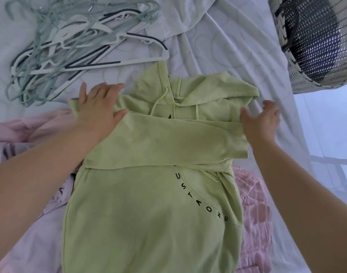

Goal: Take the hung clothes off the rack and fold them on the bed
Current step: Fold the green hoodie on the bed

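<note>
Hoodie (149,203) in pale green lies face up in the middle of the bed (218,46), its hood (198,89) towards the far side and its hem running out of view at the near edge. One sleeve (168,142) is already folded straight across the chest. The left hand (98,109) lies flat on the left shoulder of the garment, fingers spread wide and pressing the fold down, gripping nothing. The right hand (261,123) sits at the right edge, where the sleeve end meets the other shoulder. It is blurred, but its fingers look loose and fairly straight, touching the cloth rather than pinching it. The fabric looks like thick, soft fleece: light to lift, limp and not slippery, likely to hold a crease when pressed but to sag if picked up by one corner. The best hold is probably both shoulders or both side seams at once, with the loose drawstring (158,101) tucked in first. Pink clothes (21,127) lie bunched at the left, and a pink patterned piece (255,209) shows just beside the hoodie on the right. Empty hangers (70,46) are piled at the far left, and a woven basket (306,66) stands at the far right.
</note>
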`<state>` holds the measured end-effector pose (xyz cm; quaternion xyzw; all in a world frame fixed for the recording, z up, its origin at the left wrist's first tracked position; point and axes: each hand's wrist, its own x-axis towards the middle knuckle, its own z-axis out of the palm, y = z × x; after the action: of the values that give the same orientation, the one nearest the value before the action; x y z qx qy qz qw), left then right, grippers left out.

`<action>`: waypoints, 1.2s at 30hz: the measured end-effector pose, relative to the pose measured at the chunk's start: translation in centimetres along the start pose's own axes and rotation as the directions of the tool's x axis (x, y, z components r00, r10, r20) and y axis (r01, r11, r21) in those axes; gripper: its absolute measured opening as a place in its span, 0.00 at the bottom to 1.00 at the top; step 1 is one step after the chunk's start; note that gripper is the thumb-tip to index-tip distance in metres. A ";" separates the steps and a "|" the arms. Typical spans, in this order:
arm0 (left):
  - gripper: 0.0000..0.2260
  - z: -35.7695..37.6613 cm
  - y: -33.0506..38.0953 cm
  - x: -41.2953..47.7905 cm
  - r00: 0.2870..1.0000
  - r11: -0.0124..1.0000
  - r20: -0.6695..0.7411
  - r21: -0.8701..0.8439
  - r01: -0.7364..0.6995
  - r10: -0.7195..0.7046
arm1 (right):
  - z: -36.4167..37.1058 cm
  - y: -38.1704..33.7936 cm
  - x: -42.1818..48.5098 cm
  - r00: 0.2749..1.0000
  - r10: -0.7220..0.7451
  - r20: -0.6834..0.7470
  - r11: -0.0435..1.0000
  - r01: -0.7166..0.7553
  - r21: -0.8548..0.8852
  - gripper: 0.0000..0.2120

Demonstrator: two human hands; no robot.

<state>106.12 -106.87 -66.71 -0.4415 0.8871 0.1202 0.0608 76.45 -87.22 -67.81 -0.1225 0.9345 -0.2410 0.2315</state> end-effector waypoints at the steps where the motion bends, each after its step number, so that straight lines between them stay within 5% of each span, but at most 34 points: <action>1: 0.29 0.3 0.1 0.7 0.999 1.000 0.031 -0.002 0.022 -0.022 | -0.2 -0.8 1.3 0.995 0.102 0.015 0.992 -0.103 0.067 0.30; 4: 0.36 1.0 0.1 2.0 0.995 0.986 0.095 -0.162 0.038 -0.023 | -0.3 -2.6 4.1 0.960 0.232 0.155 0.957 -0.254 0.141 0.30; 8: 0.42 1.5 0.6 2.0 0.991 0.816 0.128 -0.576 0.050 0.030 | 0.5 -4.6 5.3 0.976 0.055 0.211 0.977 -0.096 0.192 0.25; 13: 0.33 2.6 1.8 4.3 0.977 0.786 0.181 -0.585 0.199 -0.112 | 0.1 -8.1 4.8 0.948 -0.197 0.252 0.971 0.153 0.186 0.15; 15: 0.29 2.5 2.6 6.1 0.948 0.731 0.254 -0.608 0.310 -0.191 | -1.6 -9.9 3.4 0.871 -0.418 0.256 0.874 0.310 0.373 0.12; 17: 0.27 2.1 3.5 7.9 0.931 0.664 0.289 -0.654 0.361 -0.222 | -3.7 -10.6 1.7 0.701 -0.592 0.399 0.794 0.422 0.438 0.14; 19: 0.27 1.3 4.4 9.3 0.909 0.612 0.313 -0.671 0.417 -0.277 | -4.7 -9.8 0.7 0.559 -0.546 0.624 0.810 0.544 0.221 0.13; 22: 0.25 0.8 5.4 10.7 0.869 0.573 0.388 -0.654 0.495 -0.308 | -4.2 -7.4 0.6 0.499 -0.284 0.819 0.749 0.648 -0.135 0.11; 23: 0.21 0.8 5.8 10.7 0.871 0.538 0.402 -0.685 0.491 -0.284 | -3.7 -6.7 0.8 0.512 -0.263 0.817 0.740 0.651 -0.170 0.10; 25: 0.10 1.2 6.2 10.6 0.906 0.514 0.364 -0.747 0.423 -0.216 | -2.9 -5.7 1.8 0.701 -0.307 0.644 0.873 0.477 -0.103 0.12; 26: 0.14 1.2 6.2 10.3 0.923 0.480 0.342 -0.788 0.385 -0.179 | -2.4 -5.4 2.4 0.811 -0.306 0.498 0.934 0.357 -0.008 0.13; 28: 0.17 0.9 5.9 9.6 0.933 0.415 0.340 -0.836 0.359 -0.121 | -1.4 -5.4 3.4 0.909 -0.249 0.333 0.969 0.234 0.085 0.14; 31: 0.08 0.2 5.1 8.4 0.899 0.306 0.438 -0.853 0.424 -0.024 | 0.3 -5.7 4.0 0.881 -0.113 0.459 0.993 0.112 0.031 0.17; 34: 0.18 0.0 4.2 7.6 0.812 0.174 0.580 -0.794 0.582 -0.071 | 1.1 -6.4 3.8 0.885 -0.072 0.461 0.995 0.095 -0.028 0.14; 36: 0.21 0.3 4.4 7.3 0.802 0.328 0.566 -0.734 0.595 -0.189 | 1.4 -6.6 4.1 0.883 -0.013 0.470 0.969 0.128 -0.212 0.16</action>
<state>98.22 -109.91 -67.84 -0.5778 0.5181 0.6304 0.0184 74.39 -94.78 -67.12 -0.2375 0.8686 -0.0999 0.4233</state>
